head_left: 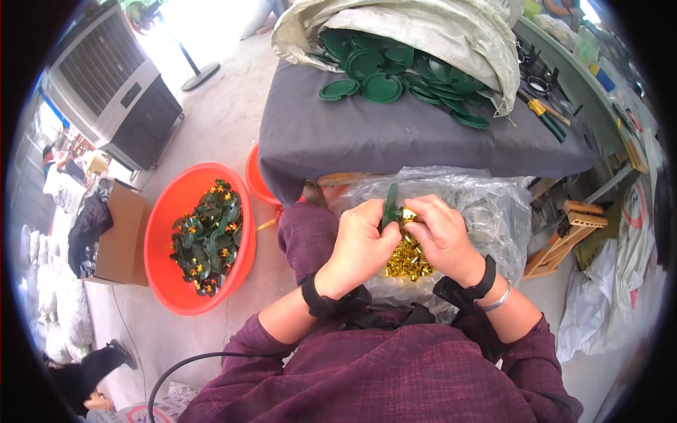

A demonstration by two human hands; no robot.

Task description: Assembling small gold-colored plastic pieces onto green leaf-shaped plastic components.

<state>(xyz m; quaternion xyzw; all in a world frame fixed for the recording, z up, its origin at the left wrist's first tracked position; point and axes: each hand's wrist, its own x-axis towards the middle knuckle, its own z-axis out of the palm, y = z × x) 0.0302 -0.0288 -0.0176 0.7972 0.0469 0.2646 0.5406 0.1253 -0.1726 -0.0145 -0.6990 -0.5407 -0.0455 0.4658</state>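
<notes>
Head view: green disc (pixel 391 201) edge-on, long axis pointing up-frame.

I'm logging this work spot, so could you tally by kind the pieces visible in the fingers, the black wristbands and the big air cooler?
Green disc in the left hand: 1
Gold piece in the right hand: 1
Black wristbands: 2
Air cooler: 1
Total: 5
</notes>
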